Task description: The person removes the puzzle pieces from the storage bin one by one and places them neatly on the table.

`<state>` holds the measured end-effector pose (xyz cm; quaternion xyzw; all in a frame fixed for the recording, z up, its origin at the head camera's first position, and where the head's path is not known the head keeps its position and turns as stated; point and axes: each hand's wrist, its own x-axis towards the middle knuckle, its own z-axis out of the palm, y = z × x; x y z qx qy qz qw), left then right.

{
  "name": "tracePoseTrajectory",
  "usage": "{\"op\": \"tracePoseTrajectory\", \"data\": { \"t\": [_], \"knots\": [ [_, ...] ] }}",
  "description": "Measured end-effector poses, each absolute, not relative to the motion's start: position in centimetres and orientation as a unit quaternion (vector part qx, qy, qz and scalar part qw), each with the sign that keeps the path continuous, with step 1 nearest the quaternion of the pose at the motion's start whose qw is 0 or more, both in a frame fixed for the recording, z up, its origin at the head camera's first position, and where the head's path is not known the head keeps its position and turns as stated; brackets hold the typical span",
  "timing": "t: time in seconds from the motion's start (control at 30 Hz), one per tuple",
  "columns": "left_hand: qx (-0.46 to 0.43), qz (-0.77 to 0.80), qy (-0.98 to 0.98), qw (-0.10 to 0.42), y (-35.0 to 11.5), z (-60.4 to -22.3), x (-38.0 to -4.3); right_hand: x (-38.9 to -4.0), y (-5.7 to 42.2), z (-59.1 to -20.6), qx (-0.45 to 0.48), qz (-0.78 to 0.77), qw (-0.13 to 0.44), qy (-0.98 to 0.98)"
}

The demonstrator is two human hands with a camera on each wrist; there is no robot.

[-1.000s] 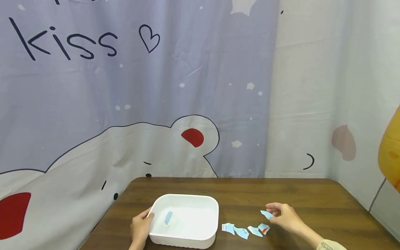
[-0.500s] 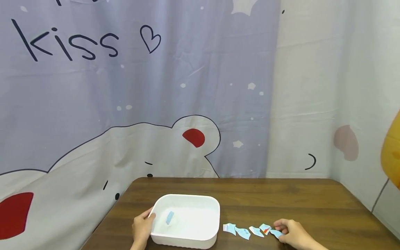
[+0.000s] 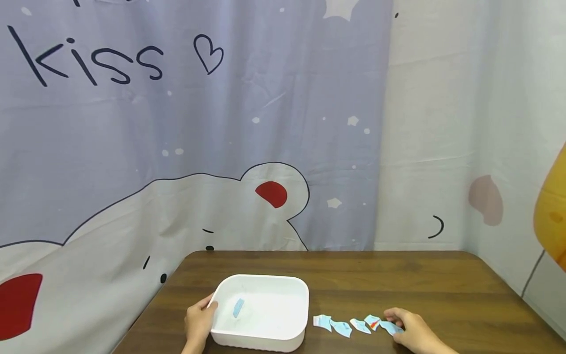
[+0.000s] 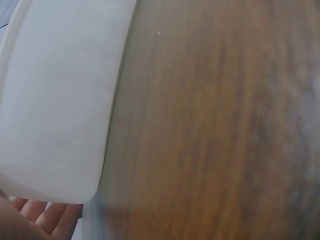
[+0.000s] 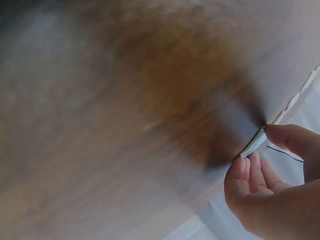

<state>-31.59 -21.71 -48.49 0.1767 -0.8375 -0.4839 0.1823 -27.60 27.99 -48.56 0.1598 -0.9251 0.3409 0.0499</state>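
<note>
Now the right hand (image 3: pixel 413 332) pinches the piece (image 3: pixel 391 328) at the right end of a row (image 3: pixel 340 329) on the worktop (image 3: pixel 420 285); a second ago it was held clear of the row. The left hand (image 3: pixel 199 322) grips the tub (image 3: pixel 256 340), a blue scrap (image 3: pixel 238 308) inside. The curtain (image 3: pixel 309 98) reads "kiss". The right wrist view alone shows thumb (image 5: pixel 287 137) and fingers (image 5: pixel 257 175) at opposite edges.

My tub (image 3: pixel 258 341) is plain white, the surface (image 3: pixel 345 275) brown with darker wood grain. My held piece (image 3: pixel 391 328) is pale blue, like the lone piece (image 3: pixel 238 308) inside the tub; the patterned piece (image 3: pixel 373 322) adds a red-orange patch. My curtain (image 3: pixel 283 137) shows lavender, white stars, black lettering and red spots.
</note>
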Motion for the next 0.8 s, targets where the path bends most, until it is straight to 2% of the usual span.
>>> {"op": "tracePoseTrajectory", "data": {
  "t": [0.37, 0.8],
  "knots": [
    [0.182, -0.481, -0.838, 0.183, -21.8, -48.3, -31.6, -27.8, 27.2, -47.2, 0.131, 0.337, 0.092, -0.928],
    [0.182, -0.492, -0.832, 0.179, -21.6, -48.5, -31.6, -28.7, 25.5, -44.7, 0.106, 0.387, 0.104, -0.910]
  ]
}}
